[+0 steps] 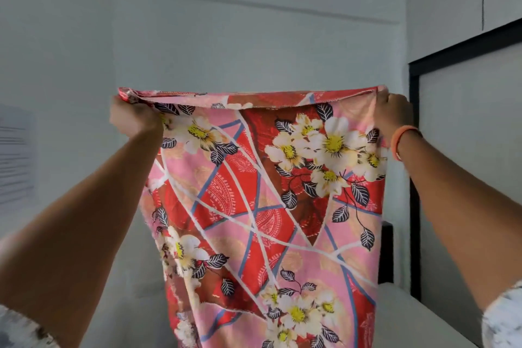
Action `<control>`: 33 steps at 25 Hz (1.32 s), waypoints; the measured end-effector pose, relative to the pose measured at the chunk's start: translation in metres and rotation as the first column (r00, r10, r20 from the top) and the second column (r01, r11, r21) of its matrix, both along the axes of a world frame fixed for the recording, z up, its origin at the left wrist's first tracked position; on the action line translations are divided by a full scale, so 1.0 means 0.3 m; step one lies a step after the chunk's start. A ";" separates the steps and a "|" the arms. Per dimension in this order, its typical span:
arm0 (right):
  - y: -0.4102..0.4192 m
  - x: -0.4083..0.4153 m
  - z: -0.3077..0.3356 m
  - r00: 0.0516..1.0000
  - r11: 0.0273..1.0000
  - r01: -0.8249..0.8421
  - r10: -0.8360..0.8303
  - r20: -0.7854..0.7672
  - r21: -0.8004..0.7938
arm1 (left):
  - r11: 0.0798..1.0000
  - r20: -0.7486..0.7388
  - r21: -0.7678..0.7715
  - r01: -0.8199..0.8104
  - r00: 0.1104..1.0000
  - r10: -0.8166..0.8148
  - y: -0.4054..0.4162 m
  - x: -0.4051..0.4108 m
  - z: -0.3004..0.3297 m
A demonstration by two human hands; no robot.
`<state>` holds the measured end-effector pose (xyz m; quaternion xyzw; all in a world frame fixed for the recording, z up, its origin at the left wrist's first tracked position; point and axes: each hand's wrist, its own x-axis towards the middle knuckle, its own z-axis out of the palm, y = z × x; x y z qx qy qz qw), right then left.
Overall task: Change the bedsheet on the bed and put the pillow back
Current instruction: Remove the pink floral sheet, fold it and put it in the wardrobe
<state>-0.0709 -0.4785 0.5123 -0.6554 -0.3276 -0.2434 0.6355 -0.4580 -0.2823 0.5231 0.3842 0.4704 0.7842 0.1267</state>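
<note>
Both arms are raised, and the flowered sheet (262, 206) hangs straight down from them in front of the wall. The left hand (132, 116) and the right hand (392, 116) each pinch an end of its top edge, fingers curled round the cloth. That edge runs level between the fists, equally near both; the bed below is hidden.
</note>
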 end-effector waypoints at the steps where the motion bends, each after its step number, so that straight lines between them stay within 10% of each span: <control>1: 0.007 -0.053 0.020 0.985 0.989 -0.135 0.140 -0.101 0.056 | 1.000 0.008 0.011 -0.019 1.000 0.019 -0.011 -0.067 0.022; 6: -0.027 -0.288 0.055 0.767 0.771 -0.637 0.636 -0.084 0.013 | 0.992 -0.033 0.120 -0.025 0.999 0.030 -0.094 -0.362 0.108; 9: -0.055 -0.409 -0.013 0.932 0.893 -0.149 0.270 0.241 -0.425 | 0.996 -0.065 0.086 -0.030 0.997 0.036 -0.092 -0.525 0.025; 12: -0.081 -0.535 -0.092 0.919 0.923 0.203 -0.065 0.388 -0.326 | 1.000 -0.063 0.008 0.008 0.998 -0.007 -0.107 -0.629 -0.094; 14: -0.091 -0.607 -0.110 0.941 0.962 0.249 -0.214 0.261 -0.109 | 1.000 -0.091 -0.008 0.012 0.996 -0.013 -0.125 -0.661 -0.125; 18: -0.081 -0.658 -0.161 0.936 0.919 0.250 -0.150 0.317 -0.305 | 0.990 -0.121 -0.143 0.015 0.992 -0.033 -0.181 -0.741 -0.155; 21: -0.101 -0.633 -0.158 0.948 0.961 0.218 -0.166 0.273 -0.172 | 0.987 -0.215 -0.164 0.005 0.976 -0.041 -0.197 -0.765 -0.180; 27: -0.155 -0.552 -0.119 1.000 1.000 0.012 -0.012 -0.017 -0.007 | 0.971 -0.328 -0.202 -0.129 0.943 0.057 -0.212 -0.692 -0.165; 33: -0.215 -0.480 -0.108 0.880 0.926 -0.369 0.374 -0.291 0.074 | 0.967 -0.099 -0.248 0.056 0.992 -0.083 -0.193 -0.627 -0.167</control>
